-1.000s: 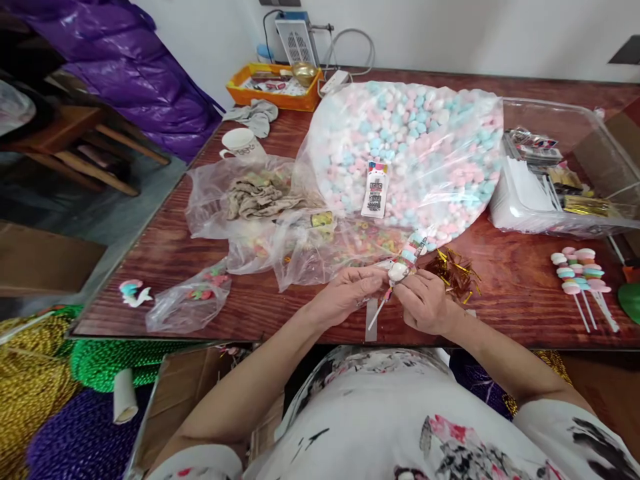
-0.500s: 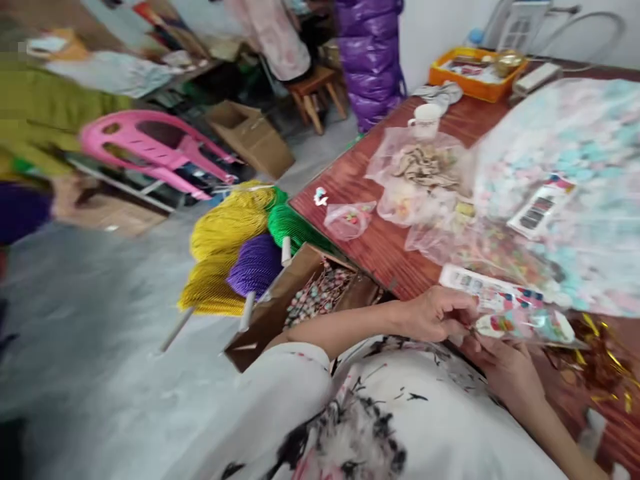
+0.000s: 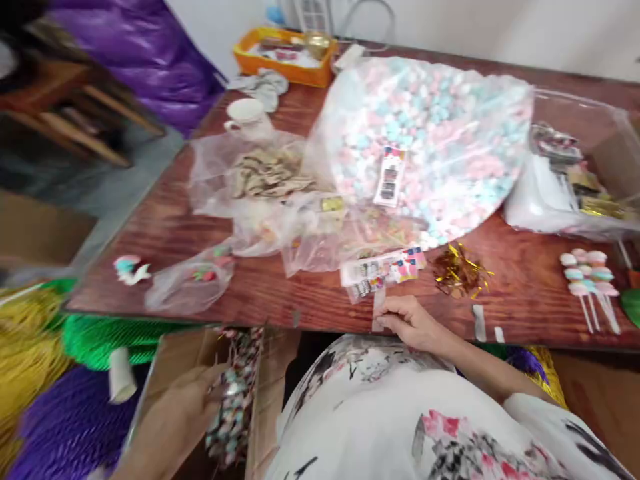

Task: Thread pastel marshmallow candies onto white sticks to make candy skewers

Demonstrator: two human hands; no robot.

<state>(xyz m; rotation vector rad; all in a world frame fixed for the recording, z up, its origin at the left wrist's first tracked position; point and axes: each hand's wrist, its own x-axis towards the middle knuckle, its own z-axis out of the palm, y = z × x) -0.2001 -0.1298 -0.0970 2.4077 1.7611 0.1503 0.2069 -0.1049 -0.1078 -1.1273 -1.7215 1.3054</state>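
My left hand [image 3: 183, 407] is smeared by motion, low over an open cardboard box [image 3: 270, 373] beside the table edge. Small pink, white and teal wrapped pieces [image 3: 233, 407] fill part of that box, close to my fingertips; whether I hold any is unclear. At the front edge of the table, the thumb and fingers of my right hand [image 3: 413, 323] pinch a narrow translucent strip [image 3: 379, 310]. Just beyond it lie printed labels [image 3: 360, 272]. A tangle of gold foil ties [image 3: 459, 272] is to the right of them.
A large clear bag of pastel marshmallows [image 3: 425, 133] covers the back middle. Marshmallow skewers [image 3: 590, 287] and a clear plastic box [image 3: 590, 160] are on the right. A white mug [image 3: 250, 119] and an orange tray [image 3: 283, 57] stand at back left. Purple cord [image 3: 85, 420] lies beside the cardboard box.
The view has swung right. Both hands were together at a clear packet of marshmallows; now my left hand is down at the cardboard box and my right is at the strip.
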